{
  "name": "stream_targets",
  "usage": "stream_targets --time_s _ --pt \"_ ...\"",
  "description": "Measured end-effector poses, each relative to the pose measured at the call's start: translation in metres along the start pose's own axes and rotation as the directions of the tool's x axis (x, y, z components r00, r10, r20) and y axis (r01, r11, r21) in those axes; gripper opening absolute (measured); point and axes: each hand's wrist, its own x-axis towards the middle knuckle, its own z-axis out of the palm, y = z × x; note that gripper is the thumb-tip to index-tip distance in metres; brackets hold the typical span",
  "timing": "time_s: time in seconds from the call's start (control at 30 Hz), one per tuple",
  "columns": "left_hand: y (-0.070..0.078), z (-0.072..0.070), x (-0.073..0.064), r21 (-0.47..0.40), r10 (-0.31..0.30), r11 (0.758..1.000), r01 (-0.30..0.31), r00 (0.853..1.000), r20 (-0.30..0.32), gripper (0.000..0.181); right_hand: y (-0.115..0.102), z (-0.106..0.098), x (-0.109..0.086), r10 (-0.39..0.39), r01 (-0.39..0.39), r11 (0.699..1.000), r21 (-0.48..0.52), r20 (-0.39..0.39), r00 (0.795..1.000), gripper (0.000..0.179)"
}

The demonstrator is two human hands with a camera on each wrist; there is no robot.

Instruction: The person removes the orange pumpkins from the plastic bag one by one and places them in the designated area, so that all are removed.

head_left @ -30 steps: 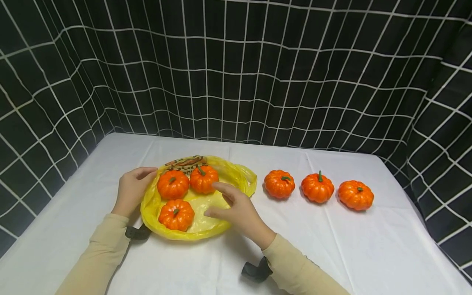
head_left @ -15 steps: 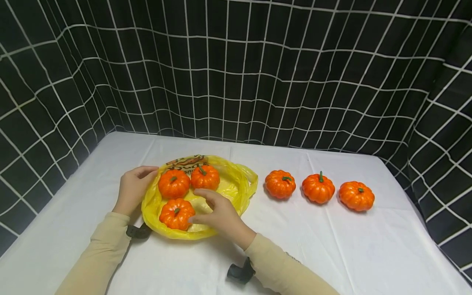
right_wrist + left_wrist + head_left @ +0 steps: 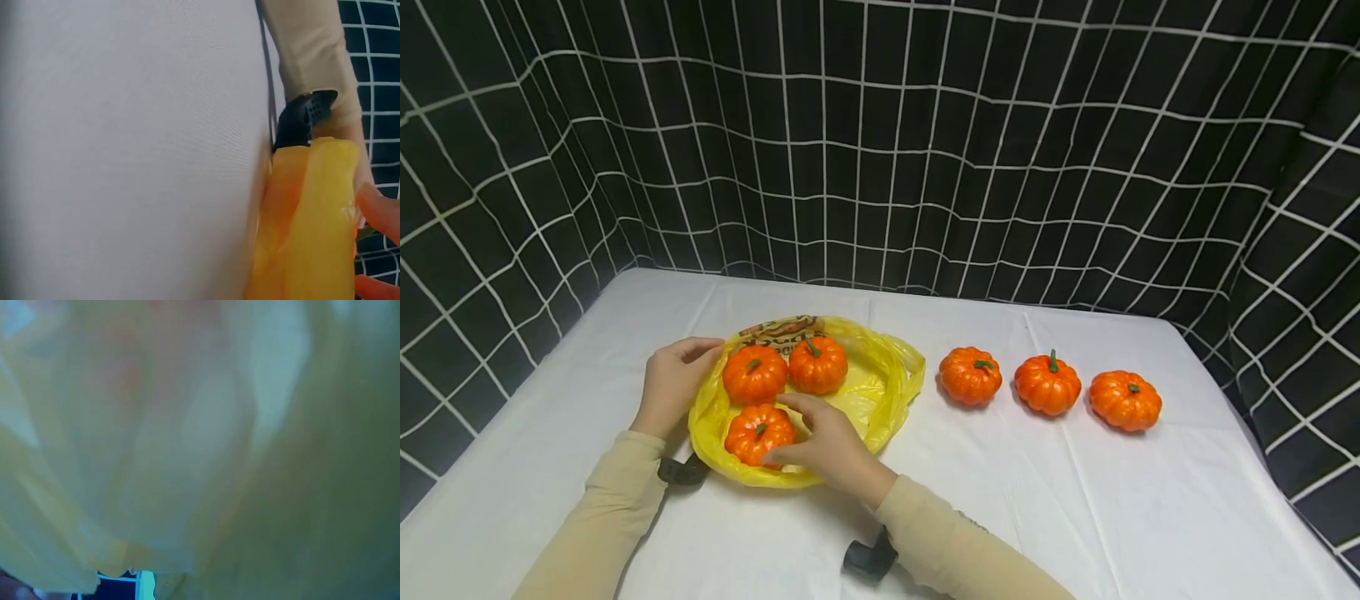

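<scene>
A yellow plastic bag (image 3: 863, 398) lies with its mouth spread wide on the white tablecloth (image 3: 1015, 492), left of the middle of the head view. Inside it sit three orange pumpkins: the near pumpkin (image 3: 751, 438) at the bag's 8 o'clock, the far-left pumpkin (image 3: 755, 375) at 10 and the far-right pumpkin (image 3: 817, 365) between 12 and 1. The right hand (image 3: 829, 448) comes in over the rim from 5 o'clock, its thumb at the near pumpkin's 5 o'clock edge and a finger toward its 1 o'clock edge; whether they grip it or merely curve about it, I cannot tell. The left hand (image 3: 672, 387) is at the bag's 10 o'clock, thumb and finger tips meeting on the rim in a pinch. Dark printing (image 3: 778, 332) shows on the plastic near 12. Well out at the bag's 3 o'clock, three more pumpkins (image 3: 1047, 384) stand in a row on the cloth, the middle one's stem upright. Each beige sleeve (image 3: 951, 537) has a black device (image 3: 871, 560) at the wrist. A black curtain (image 3: 887, 192) with white grid lines hangs behind. In the left wrist view, blurred plastic fills most of the frame.
</scene>
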Motion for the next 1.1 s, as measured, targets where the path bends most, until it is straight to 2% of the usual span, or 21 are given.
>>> stream_targets --time_s 0.37,0.57,0.87,1.0,1.1 --pt "0.0 -0.001 0.0 -0.007 0.008 1.0 -0.008 1.0 0.001 0.037 -0.004 0.009 0.005 0.031 -0.029 0.995 -0.095 0.012 0.999 0.073" --pt "0.0 -0.001 0.0 -0.016 0.014 1.0 -0.014 1.0 -0.002 0.035 -0.005 0.011 0.007 0.075 -0.074 0.992 -0.101 0.007 0.997 0.073" --pt "-0.001 -0.001 -0.001 -0.008 0.03 1.0 -0.03 0.999 -0.013 0.034 -0.004 0.01 0.007 0.078 -0.08 0.991 -0.107 -0.022 0.997 0.071" --pt "-0.001 -0.001 -0.001 -0.008 0.034 0.999 -0.034 0.999 -0.016 0.034 -0.001 0.004 0.004 0.064 -0.068 0.995 -0.068 -0.056 0.996 0.073" --pt "0.0 -0.001 -0.001 -0.01 0.029 1.0 -0.029 1.0 -0.011 0.034 -0.002 -0.005 0.0 0.058 -0.057 0.998 0.005 -0.068 0.996 0.073"
